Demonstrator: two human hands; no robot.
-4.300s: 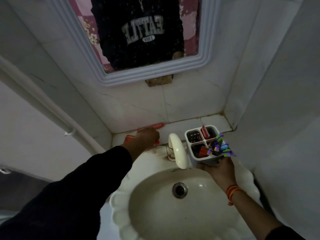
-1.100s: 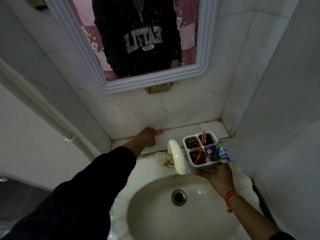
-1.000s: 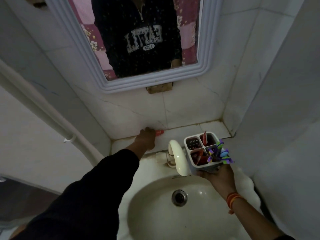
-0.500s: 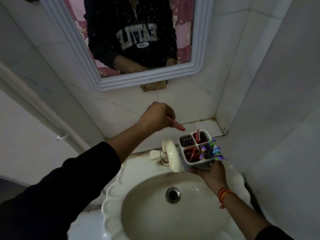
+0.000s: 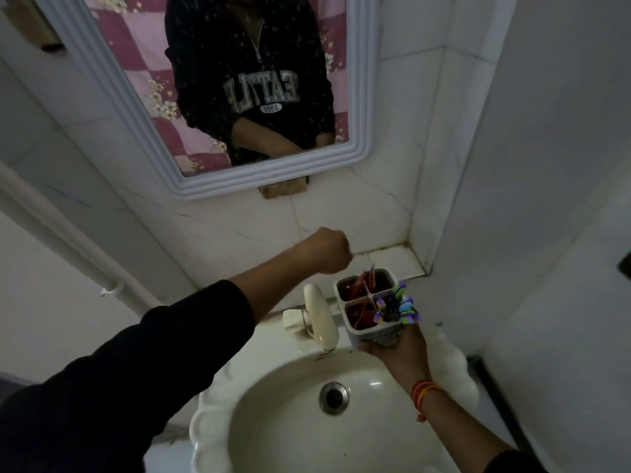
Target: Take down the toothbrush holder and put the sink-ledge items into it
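— Pale tiles, a mirror [image 5: 239, 80] above, the sink [image 5: 290, 421] under both my hands. Where's the toothbrush holder [image 5: 370, 314]?

— My right hand [image 5: 397, 349] cups it from below, just right of the tap [image 5: 321, 319]. It has 4 compartments, with red items [image 5: 358, 288] and purple-tipped things [image 5: 397, 307] inside.

— And your left hand [image 5: 327, 250]?

— Curled into a fist just above the holder's back-left corner. What it grips, if anything, I cannot tell.
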